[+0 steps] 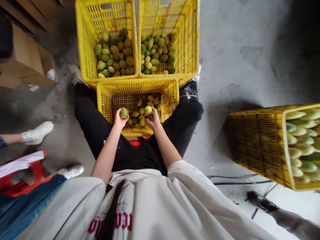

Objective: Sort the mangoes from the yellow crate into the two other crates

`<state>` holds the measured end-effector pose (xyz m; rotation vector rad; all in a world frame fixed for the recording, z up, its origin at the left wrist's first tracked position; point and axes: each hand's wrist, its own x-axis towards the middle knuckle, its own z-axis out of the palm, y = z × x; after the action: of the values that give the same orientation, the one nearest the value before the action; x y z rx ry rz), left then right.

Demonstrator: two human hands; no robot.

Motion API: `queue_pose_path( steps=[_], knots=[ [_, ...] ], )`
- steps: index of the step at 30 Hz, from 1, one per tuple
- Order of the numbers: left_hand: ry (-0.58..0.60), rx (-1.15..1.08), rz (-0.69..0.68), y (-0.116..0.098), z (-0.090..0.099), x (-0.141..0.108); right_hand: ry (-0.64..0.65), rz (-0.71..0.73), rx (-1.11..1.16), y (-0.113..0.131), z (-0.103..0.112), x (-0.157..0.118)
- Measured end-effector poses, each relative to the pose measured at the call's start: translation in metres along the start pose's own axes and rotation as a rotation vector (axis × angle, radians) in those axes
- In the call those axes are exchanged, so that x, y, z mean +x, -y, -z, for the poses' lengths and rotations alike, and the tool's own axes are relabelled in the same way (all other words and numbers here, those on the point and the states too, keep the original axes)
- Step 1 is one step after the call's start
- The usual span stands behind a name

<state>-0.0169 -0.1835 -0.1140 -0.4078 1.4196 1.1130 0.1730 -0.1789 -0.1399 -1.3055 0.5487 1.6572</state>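
Note:
My left hand [121, 120] is closed around a round, yellow-green fruit [123, 113], its top showing above the fingers. In my right hand [153, 119] is a second, more yellow fruit [148, 110], gripped between thumb and fingers. Both hands are over the near part of a yellow plastic crate [137, 81] between my knees. Several small yellow fruits [135, 114] lie on its slatted bottom, mostly in the middle and on the right. I cannot tell the exact kind of fruit.
Beyond stand a left yellow crate [85, 50] and a right yellow crate [193, 46], both holding green and yellow fruit. Another crate [260, 143] with long pale-green fruits stands at right. Cardboard boxes [27, 56], a red stool [37, 170] and other people's shoes [38, 132] are at left; an animal [265, 204] is lower right.

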Motion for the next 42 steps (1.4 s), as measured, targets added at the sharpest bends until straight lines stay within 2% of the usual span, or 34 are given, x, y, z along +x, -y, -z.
queue_pose_path(
  steps=[3,7,14,21,29,38,42],
  knots=[
    [-0.006,-0.019,-0.027,0.001,-0.002,-0.001,0.053,0.049,-0.005,0.0,0.001,-0.002],
    [0.029,-0.003,-0.071,0.001,-0.002,-0.002,0.094,0.04,0.019,-0.002,0.001,0.001],
    [0.076,0.075,-0.014,0.003,0.0,-0.004,0.003,0.067,-0.052,-0.008,0.001,0.008],
    [0.021,0.127,-0.039,0.006,-0.002,-0.007,-0.017,0.054,-0.101,-0.014,0.002,0.008],
    [-0.004,0.164,0.129,0.003,-0.005,-0.007,-0.047,-0.005,-0.065,-0.012,0.005,0.012],
    [-0.087,0.094,0.128,0.0,-0.005,-0.009,-0.105,-0.088,0.021,-0.003,0.007,0.009],
    [-0.068,0.153,0.092,0.004,-0.004,-0.006,-0.101,-0.025,-0.012,-0.003,0.005,0.006]
  ],
)
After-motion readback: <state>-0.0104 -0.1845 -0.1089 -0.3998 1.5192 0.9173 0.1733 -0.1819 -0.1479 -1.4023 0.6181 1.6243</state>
